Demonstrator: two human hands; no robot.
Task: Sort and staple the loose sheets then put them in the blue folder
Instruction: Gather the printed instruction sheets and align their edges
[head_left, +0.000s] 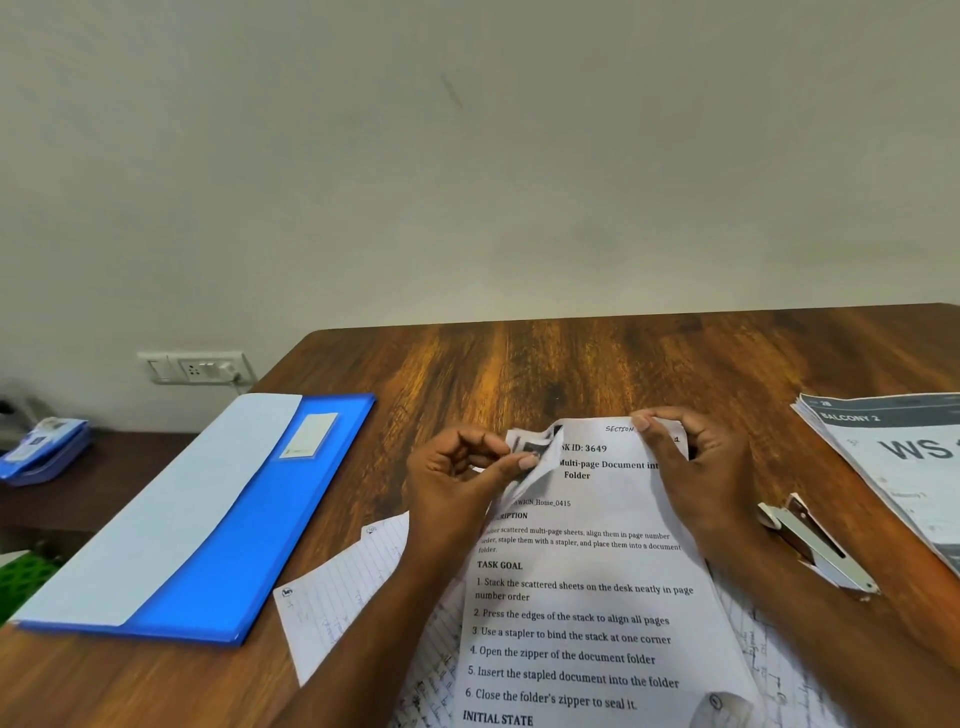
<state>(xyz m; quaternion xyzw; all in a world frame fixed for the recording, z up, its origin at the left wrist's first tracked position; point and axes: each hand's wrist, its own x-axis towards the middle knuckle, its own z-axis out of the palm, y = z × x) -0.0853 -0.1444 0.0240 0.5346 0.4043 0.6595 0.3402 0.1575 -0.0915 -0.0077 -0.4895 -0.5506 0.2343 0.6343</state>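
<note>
Nearest: loose sheets, handwritten lined pages, fanned out untidily on the table under the forearms, so sorting looks unfinished. On top lies a printed sheet, text facing the person, probably the front page of the stack.

Left hand pinches that sheet's top-left corner, which is folded up and crumpled; fingers curled round the paper. Right hand grips the top edge near the right corner, thumb and fingers closed on it. Both at the top edge: my read is they're squaring or flattening the corner where the staple goes.

Stapler sits just right of the right wrist, within reach, untouched.

Blue folder lies well left of the sheets, a pale sheet or flap across it; can't tell if it's open. Printed booklets sit at the far right edge.

Beyond: wall socket, bare wall.
</note>
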